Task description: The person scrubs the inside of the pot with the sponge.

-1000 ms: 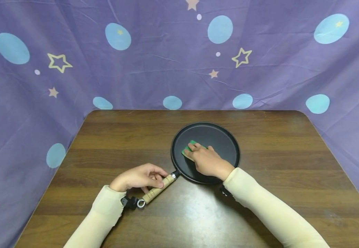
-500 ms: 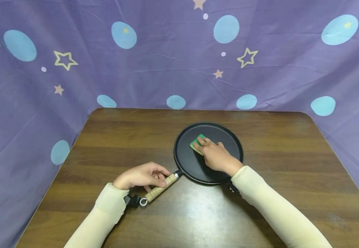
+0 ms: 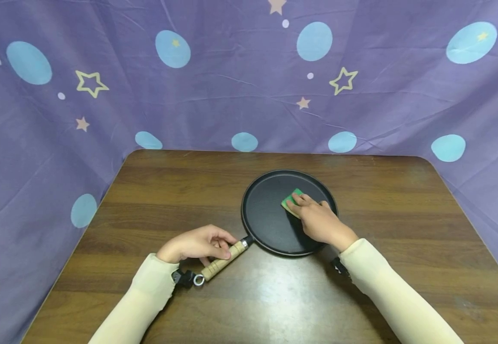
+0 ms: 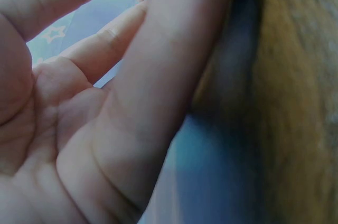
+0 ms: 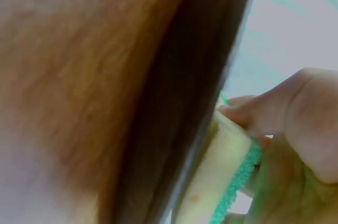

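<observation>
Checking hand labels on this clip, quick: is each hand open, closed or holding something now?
Left hand: holding the wooden handle.
Right hand: holding the sponge on the pan.

**Right hand [image 5: 303,121] at the sponge [image 5: 214,168], beside the pan [image 5: 182,86]**

The thumb [image 5: 248,114] touches the sponge's upper end, and other fingers show partly beyond its green layer [image 5: 240,176]. That layer faces away from the pan; the thicker yellow layer, with a small brownish spot, faces it. The rim hides where the two meet. The pan's side is a dark, blurred band slanting from top to bottom. Left of it spreads the brown table [image 5: 74,76]; at upper right hangs a pale, washed-out curtain [image 5: 290,34] with faint teal patches.
</observation>
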Action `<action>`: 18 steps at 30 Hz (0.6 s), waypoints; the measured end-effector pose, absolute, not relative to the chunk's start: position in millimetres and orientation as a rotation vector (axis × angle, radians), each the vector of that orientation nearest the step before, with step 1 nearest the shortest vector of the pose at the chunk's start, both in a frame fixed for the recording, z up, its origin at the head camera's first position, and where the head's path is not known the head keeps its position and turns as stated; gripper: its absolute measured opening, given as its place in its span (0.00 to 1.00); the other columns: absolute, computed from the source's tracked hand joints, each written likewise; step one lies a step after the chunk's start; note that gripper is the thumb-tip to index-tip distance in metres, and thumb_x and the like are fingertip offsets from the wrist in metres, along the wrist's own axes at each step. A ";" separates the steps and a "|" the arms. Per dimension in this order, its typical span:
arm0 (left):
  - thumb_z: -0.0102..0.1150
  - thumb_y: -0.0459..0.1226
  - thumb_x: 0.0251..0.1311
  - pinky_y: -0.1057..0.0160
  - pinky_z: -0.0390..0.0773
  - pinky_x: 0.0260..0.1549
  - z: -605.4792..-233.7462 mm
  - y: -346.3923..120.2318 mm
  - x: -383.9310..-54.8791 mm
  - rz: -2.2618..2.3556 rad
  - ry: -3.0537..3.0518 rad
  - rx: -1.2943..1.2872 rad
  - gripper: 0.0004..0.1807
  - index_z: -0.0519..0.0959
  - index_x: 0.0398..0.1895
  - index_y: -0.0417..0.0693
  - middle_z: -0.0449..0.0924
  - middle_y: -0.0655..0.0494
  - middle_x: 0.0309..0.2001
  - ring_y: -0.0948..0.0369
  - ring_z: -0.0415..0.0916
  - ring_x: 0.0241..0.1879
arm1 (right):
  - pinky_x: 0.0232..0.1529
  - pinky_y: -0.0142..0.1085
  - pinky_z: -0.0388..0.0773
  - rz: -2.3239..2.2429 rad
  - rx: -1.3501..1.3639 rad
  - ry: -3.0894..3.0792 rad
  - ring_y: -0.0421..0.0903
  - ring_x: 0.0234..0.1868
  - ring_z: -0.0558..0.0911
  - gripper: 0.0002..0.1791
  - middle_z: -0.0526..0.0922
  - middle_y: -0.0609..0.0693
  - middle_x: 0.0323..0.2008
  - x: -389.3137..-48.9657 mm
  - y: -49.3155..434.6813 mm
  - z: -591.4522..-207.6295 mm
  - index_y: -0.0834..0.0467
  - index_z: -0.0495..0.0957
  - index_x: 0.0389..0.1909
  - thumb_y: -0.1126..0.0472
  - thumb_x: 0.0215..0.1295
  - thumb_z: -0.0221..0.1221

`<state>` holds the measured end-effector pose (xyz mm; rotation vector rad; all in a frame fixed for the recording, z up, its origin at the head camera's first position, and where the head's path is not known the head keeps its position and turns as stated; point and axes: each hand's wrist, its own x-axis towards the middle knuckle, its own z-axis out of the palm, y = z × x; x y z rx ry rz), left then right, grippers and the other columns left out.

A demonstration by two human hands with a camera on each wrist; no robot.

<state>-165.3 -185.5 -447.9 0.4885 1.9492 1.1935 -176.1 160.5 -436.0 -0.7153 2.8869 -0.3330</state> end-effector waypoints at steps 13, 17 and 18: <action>0.68 0.34 0.69 0.63 0.83 0.23 -449.4 -185.1 -165.9 1.205 1.936 0.493 0.23 0.79 0.64 0.32 0.84 0.53 0.39 0.62 0.79 0.34 | 0.59 0.71 0.71 -0.339 -0.726 2.952 0.64 0.76 0.68 0.32 0.69 0.65 0.75 -146.6 169.7 -436.1 0.60 0.72 0.75 0.76 0.70 0.54; 0.68 0.34 0.68 0.63 0.82 0.23 -449.1 -185.8 -165.7 1.198 1.942 0.497 0.24 0.79 0.64 0.32 0.84 0.54 0.39 0.62 0.79 0.34 | 0.58 0.71 0.72 -0.361 -0.743 2.984 0.65 0.74 0.70 0.31 0.71 0.65 0.73 -135.4 168.4 -440.3 0.60 0.74 0.74 0.76 0.69 0.54; 0.69 0.34 0.68 0.63 0.82 0.23 -449.1 -186.0 -165.6 1.197 1.941 0.497 0.24 0.79 0.64 0.32 0.84 0.54 0.39 0.62 0.79 0.34 | 0.57 0.72 0.72 -0.365 -0.747 2.991 0.65 0.74 0.70 0.31 0.71 0.65 0.73 -132.9 167.4 -441.3 0.60 0.74 0.73 0.76 0.69 0.54</action>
